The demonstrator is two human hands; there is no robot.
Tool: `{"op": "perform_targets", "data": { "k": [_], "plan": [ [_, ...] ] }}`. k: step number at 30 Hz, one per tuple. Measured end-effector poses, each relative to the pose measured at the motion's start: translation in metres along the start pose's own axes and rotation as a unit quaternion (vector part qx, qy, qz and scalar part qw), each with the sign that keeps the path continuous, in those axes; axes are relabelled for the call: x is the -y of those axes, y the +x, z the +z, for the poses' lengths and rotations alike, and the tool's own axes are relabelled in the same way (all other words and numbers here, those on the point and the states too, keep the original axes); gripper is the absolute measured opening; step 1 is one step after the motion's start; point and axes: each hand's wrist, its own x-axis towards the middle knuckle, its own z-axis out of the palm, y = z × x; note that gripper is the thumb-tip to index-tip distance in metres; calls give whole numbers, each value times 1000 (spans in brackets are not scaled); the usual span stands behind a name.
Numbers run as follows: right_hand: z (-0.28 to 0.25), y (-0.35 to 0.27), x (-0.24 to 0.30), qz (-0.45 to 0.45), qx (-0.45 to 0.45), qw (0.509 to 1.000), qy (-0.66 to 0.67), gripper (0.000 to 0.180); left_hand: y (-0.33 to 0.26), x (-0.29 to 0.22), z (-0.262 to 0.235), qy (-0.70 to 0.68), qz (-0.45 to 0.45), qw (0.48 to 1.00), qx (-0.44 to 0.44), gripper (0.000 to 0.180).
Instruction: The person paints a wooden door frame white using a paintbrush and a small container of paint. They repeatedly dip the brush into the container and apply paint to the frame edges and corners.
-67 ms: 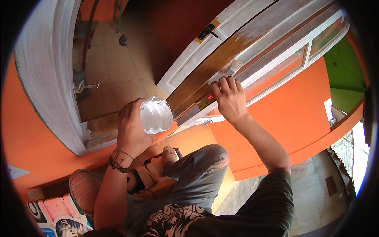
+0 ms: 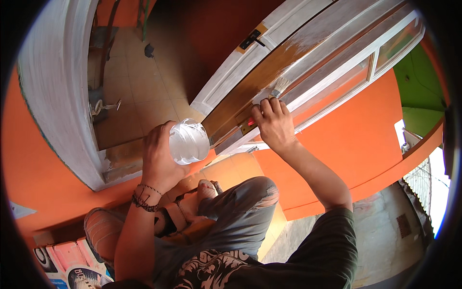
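Observation:
My left hand [image 2: 158, 153] is wrapped round a clear plastic cup [image 2: 189, 143] smeared inside with white paint. With my right hand [image 2: 275, 124] I grip a paintbrush [image 2: 280, 86]; its red handle end shows below my fingers. The bristles, coated white, lie against a wooden frame [image 2: 240, 98] that is brown in its lower part and streaked white higher up. My fingers hide most of the brush handle. The cup is held apart from the frame, to the left of the brush.
A white door leaf with a black handle [image 2: 252, 39] stands behind the frame. At left is a white-painted door jamb [image 2: 57, 91]. Orange wall [image 2: 337, 149] lies to the right, below glazed panes. A printed box [image 2: 72, 265] sits by my left knee [image 2: 98, 231].
My right hand and the brush have shifted slightly down and to the left along the frame. The cup in my left hand has hardly moved.

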Motion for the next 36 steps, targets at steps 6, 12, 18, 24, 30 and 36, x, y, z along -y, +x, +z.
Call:
{"op": "perform_targets", "data": {
  "k": [6,12,18,24,30,36],
  "plan": [
    [-9,1,19,11,-45,986,162,23,-1,-4,-5,4,-19,1000,11,82],
    [-21,23,-51,268,-69,913,301,9,-1,1,-2,-9,-19,1000,13,83],
    [-52,34,-82,189,-223,952,94,19,-2,1,-1,7,-20,1000,11,82],
    [-13,-1,-38,52,-89,993,49,19,0,-1,-3,-2,-15,1000,7,82],
    [-12,-9,2,106,-20,959,262,18,-1,-2,2,-10,-18,1000,11,81],
    [-56,29,-91,305,-98,903,287,10,-1,-1,-1,-8,-26,1000,13,80]
  ]
}}
